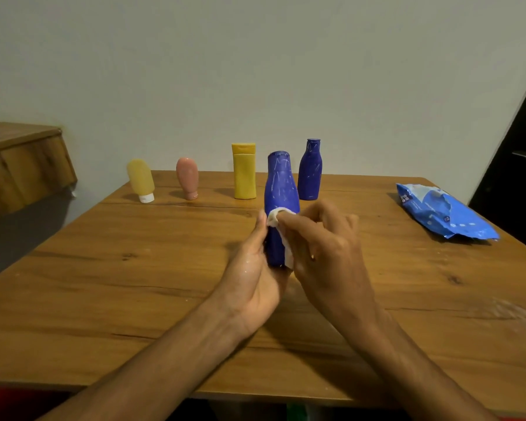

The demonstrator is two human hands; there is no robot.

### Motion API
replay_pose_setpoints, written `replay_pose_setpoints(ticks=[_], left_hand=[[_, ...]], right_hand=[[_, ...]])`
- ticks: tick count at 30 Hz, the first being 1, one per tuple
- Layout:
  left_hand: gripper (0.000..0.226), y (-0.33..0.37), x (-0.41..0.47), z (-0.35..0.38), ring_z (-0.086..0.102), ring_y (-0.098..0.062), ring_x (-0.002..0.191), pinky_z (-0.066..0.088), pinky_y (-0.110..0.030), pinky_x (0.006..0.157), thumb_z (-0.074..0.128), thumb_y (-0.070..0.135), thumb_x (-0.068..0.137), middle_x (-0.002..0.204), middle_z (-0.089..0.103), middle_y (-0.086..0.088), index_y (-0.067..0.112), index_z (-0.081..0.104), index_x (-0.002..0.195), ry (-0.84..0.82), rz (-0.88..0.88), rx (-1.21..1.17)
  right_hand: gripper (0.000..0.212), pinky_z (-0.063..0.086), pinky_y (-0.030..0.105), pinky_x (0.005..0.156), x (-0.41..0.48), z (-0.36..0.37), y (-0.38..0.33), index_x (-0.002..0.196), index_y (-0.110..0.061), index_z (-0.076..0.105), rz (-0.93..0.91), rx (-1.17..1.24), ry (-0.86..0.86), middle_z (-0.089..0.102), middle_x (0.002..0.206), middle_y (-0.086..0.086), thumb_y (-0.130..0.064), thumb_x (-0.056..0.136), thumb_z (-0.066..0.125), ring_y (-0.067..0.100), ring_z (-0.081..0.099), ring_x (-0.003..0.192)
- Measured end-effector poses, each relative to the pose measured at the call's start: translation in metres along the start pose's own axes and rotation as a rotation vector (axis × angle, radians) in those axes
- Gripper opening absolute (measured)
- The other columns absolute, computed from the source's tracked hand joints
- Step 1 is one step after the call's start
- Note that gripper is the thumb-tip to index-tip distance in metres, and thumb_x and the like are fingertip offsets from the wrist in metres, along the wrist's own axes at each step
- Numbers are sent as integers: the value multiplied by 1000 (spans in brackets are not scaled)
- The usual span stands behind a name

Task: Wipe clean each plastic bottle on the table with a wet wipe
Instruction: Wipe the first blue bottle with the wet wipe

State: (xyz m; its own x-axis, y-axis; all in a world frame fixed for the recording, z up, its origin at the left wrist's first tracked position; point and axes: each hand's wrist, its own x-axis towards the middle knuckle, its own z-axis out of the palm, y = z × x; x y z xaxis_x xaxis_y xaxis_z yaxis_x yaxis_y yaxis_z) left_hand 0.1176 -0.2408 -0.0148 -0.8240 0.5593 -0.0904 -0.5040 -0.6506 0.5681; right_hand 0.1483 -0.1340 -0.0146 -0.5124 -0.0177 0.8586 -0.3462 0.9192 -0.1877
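Observation:
A blue plastic bottle (280, 189) with white scuff marks is held upright above the middle of the wooden table (134, 268). My left hand (252, 275) grips its lower body from the left. My right hand (322, 247) presses a white wet wipe (275, 218) against the bottle's right side, fingers curled round the wipe. At the back stand a second blue bottle (309, 170), a yellow flip-cap bottle (244, 171), a pink tube (188, 177) and a pale yellow tube (141, 179) on its white cap.
A crumpled blue wet-wipe pack (444, 212) lies at the table's right side. A wooden ledge (22, 156) juts out at the left against the wall. A dark cabinet or door (516, 165) stands at the far right.

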Motion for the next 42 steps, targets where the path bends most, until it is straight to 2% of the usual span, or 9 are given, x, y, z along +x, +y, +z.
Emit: replay_pose_setpoints(ticks=[5, 10, 12, 17, 20, 28, 31, 34, 42], left_hand=[[54, 5, 2, -2, 70, -20, 89, 60, -33, 81, 49, 45, 98, 96, 69, -13, 3, 54, 131, -32, -23, -24], [49, 1, 1, 1, 65, -19, 108, 46, -33, 103, 41, 40, 101, 117, 68, -14, 6, 54, 134, -50, 32, 63], [50, 4, 3, 0, 65, -20, 105, 45, -34, 103, 41, 41, 101, 111, 67, -14, 4, 56, 131, -60, 38, 51], [50, 8, 6, -2, 65, -19, 96, 42, -35, 106, 42, 42, 101, 99, 67, -13, 1, 58, 123, -62, 36, 35], [48, 5, 4, -1, 61, -21, 106, 38, -36, 111, 41, 38, 101, 111, 65, -15, 3, 57, 129, -51, 55, 58], [58, 9, 3, -3, 64, -18, 97, 53, -34, 90, 48, 48, 97, 101, 64, -10, 5, 52, 136, -67, 16, 104], [58, 6, 6, -3, 57, -21, 110, 42, -39, 108, 48, 45, 98, 109, 58, -13, 3, 50, 138, -77, 44, 89], [56, 3, 6, -5, 51, -23, 117, 27, -44, 119, 48, 41, 98, 116, 55, -15, 1, 51, 136, -103, 44, 62], [49, 3, 1, -4, 65, -16, 101, 47, -33, 98, 45, 41, 98, 106, 67, -11, 6, 57, 130, -156, 107, 198]], right_hand=[[28, 33, 27, 63, -9, 4, -7, 100, -19, 65, -88, -36, -94, 53, 88, 0, -34, 83, 48, 5, 38, 79], [30, 47, 34, 57, 2, -1, 0, 108, -12, 64, 45, 97, 13, 52, 90, 3, -30, 88, 51, 9, 45, 78], [29, 48, 35, 60, -2, -1, -3, 108, -13, 64, 14, 109, -25, 51, 92, 2, -29, 88, 50, 10, 47, 80], [30, 44, 28, 65, -3, -3, -2, 107, -17, 64, -49, 51, -131, 53, 96, 1, -28, 84, 49, 4, 40, 87], [40, 35, 24, 68, 0, -3, 0, 109, -16, 65, 31, -5, -79, 54, 91, 1, -37, 84, 42, 3, 39, 83], [23, 41, 27, 65, -7, 2, -11, 101, -15, 66, -122, -43, -113, 57, 92, 5, -24, 81, 58, 11, 46, 84], [24, 44, 30, 66, -3, 3, -7, 101, -14, 65, -84, -51, -85, 57, 94, 6, -19, 77, 64, 15, 49, 85], [29, 47, 34, 66, -3, 3, -5, 104, -16, 62, -60, -56, -78, 57, 100, 6, -28, 81, 50, 15, 50, 88], [32, 45, 31, 69, -2, 4, -1, 109, -15, 59, -61, -70, -19, 57, 106, 12, -25, 83, 44, 16, 44, 96]])
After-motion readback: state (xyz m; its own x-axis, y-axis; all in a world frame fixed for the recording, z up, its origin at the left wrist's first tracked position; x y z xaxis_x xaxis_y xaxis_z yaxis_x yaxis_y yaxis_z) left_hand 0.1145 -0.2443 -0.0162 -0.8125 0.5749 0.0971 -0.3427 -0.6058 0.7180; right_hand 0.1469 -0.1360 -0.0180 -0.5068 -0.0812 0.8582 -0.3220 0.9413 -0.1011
